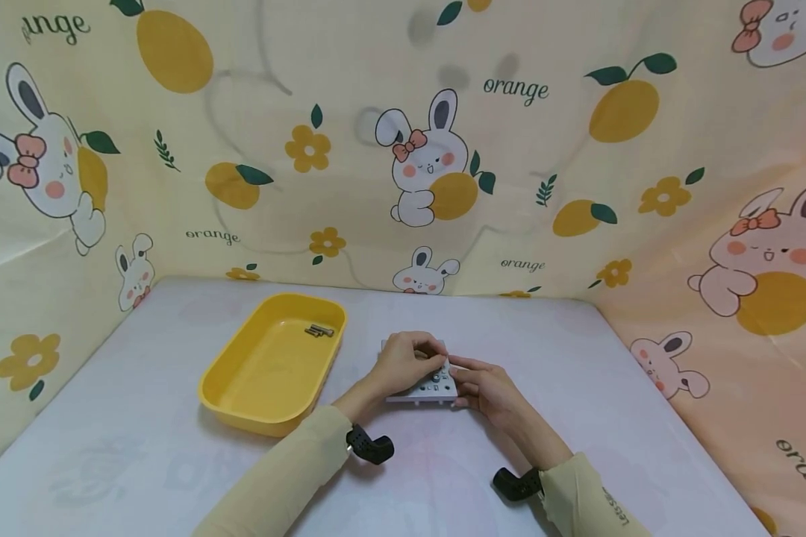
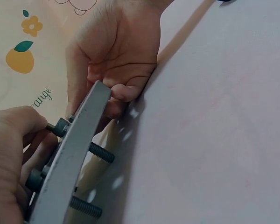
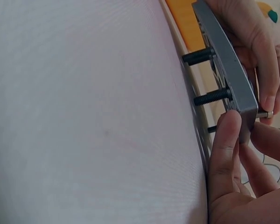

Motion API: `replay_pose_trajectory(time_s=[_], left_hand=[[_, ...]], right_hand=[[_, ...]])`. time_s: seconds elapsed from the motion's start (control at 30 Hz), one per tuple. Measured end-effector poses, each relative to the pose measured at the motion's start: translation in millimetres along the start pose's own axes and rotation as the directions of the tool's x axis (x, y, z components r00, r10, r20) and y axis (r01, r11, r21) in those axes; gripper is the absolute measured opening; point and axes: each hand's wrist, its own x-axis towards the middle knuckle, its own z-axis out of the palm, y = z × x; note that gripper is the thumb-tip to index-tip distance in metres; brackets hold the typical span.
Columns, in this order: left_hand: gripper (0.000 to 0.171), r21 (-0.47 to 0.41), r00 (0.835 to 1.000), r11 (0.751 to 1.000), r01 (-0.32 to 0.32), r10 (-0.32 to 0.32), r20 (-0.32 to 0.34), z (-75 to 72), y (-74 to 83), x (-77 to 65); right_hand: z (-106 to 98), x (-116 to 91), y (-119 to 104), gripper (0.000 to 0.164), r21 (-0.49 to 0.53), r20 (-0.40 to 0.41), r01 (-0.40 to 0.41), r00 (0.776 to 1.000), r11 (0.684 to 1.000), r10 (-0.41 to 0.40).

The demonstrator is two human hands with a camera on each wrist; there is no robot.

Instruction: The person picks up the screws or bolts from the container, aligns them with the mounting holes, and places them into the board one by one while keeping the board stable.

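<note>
A grey metal plate (image 1: 436, 391) is held edge-on in both wrist views, with dark bolts (image 2: 102, 153) passing through it and their threaded ends sticking out underneath. My left hand (image 1: 406, 365) bends over the plate's top face. Its fingertips pinch a small silver screw (image 3: 265, 114) standing up at the plate's right end, beside a dark bolt head (image 2: 61, 127). On the right side, my right hand (image 1: 486, 384) grips the plate's edge, one finger (image 3: 227, 128) lying along its side and another close to the small screw. Fingers hide part of the plate's top in the head view.
To the left stands a yellow tray (image 1: 218, 406), with several loose bolts (image 1: 319, 330) in its far right corner. A white cloth covers the table (image 1: 141, 447). Behind it hangs a printed curtain (image 1: 349, 194) with rabbits and oranges.
</note>
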Motion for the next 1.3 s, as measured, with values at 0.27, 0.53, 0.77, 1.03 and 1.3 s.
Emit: replay_pose_trajectory(time_s=[0.27,0.53,0.77,1.03,1.3], left_hand=[[0.005,0.000,1.000,1.000,-0.008,0.008,0.018,-1.9,0.3,-0.1],[0.007,0.001,0.999,1.000,-0.030,0.030,0.036,-2.4,-1.0,-1.2],[0.007,0.013,1.000,1.000,-0.024,0.024,0.018,-2.2,0.5,-2.6],[0.006,0.014,0.999,0.999,-0.046,0.046,0.010,-0.8,-0.8,-1.3],[0.007,0.003,0.999,0.999,-0.051,0.051,0.016,0.0,-1.4,-1.7]], right_hand=[[0.2,0.5,-0.3,0.048,0.014,0.011,0.010,1.000,1.000,-0.010],[1.0,1.1,1.3,0.048,0.013,0.016,0.007,1.000,1.000,-0.008],[1.5,1.2,1.5,0.048,0.005,0.013,0.006,1.000,1.000,-0.006],[0.7,1.5,1.2,0.046,0.000,0.002,0.013,1.000,1.000,-0.013],[0.3,2.1,2.3,0.047,-0.004,-0.006,0.020,1.000,1.000,-0.020]])
